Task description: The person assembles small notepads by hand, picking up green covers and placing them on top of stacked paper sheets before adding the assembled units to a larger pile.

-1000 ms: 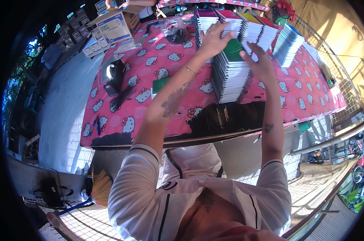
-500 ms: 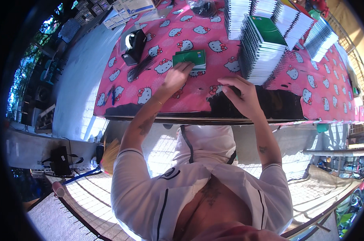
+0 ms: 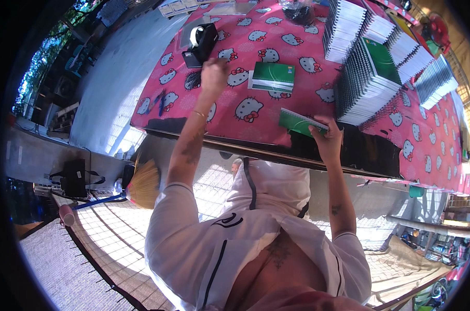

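Observation:
My right hand [image 3: 328, 141] is closed on a green-covered notebook [image 3: 296, 123] by its right end, over the near edge of the table. My left hand [image 3: 214, 78] is over the table beside a bundle of black spiral binding coils [image 3: 193, 80], close to the black tape dispenser [image 3: 201, 44]. Motion blurs its fingers, so their grip is unclear. Between and beyond my hands lies a small pile of green notebooks [image 3: 274, 72], with white page edges showing.
Tall stacks of spiral-bound notebooks [image 3: 370, 83] stand on the right of the pink patterned tablecloth [image 3: 248, 110]. Blue-handled pliers [image 3: 161, 102] lie at the left. A dark plastic-wrapped bundle [image 3: 299, 13] sits at the back. A broom [image 3: 143, 185] leans below the table's left side.
My left hand has left the pile of green notebooks and moved left to the coils. My right hand, empty before, now grips a green notebook. The view has shifted.

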Demonstrator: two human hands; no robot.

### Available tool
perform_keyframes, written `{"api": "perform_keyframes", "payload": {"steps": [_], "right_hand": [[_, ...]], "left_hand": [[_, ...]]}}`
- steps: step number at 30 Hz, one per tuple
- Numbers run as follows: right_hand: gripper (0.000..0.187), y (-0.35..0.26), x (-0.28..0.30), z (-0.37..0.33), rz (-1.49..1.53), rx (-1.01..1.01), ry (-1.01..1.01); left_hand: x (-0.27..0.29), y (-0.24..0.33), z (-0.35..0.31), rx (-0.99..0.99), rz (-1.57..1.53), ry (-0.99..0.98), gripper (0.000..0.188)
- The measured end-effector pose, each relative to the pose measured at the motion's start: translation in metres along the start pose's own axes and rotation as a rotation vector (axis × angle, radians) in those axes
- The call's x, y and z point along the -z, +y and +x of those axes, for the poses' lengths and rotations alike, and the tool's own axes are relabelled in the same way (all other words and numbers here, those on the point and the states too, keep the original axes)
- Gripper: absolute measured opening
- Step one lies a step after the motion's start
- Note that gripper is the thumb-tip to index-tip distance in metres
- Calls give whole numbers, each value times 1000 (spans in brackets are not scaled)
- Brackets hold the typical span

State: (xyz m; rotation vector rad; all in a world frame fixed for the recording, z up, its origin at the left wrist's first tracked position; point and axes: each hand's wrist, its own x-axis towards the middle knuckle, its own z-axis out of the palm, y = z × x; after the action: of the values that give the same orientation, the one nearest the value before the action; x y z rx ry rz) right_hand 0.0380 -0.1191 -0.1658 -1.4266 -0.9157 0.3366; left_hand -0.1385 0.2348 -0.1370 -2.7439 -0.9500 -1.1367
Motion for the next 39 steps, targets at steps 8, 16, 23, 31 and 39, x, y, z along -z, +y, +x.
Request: {"api": "perform_keyframes", "payload": {"steps": [8, 16, 23, 31, 39], "right_hand": [[26, 10, -3, 7, 124, -160, -203], [28, 6, -5, 3, 128, -136, -222], [29, 6, -3, 5, 105, -171, -250], [29, 4, -2, 5, 119, -163, -261], [27, 6, -2, 5, 113, -147, -273]], "left_hand": [[-14, -46, -28, 11, 132, 68, 15], [61, 132, -86, 42, -744, -254, 20], [43, 136, -99, 36, -758, -185, 18], [42, 125, -79, -61, -591, -257, 17], [38, 124, -64, -261, -672, -355, 24]]}}
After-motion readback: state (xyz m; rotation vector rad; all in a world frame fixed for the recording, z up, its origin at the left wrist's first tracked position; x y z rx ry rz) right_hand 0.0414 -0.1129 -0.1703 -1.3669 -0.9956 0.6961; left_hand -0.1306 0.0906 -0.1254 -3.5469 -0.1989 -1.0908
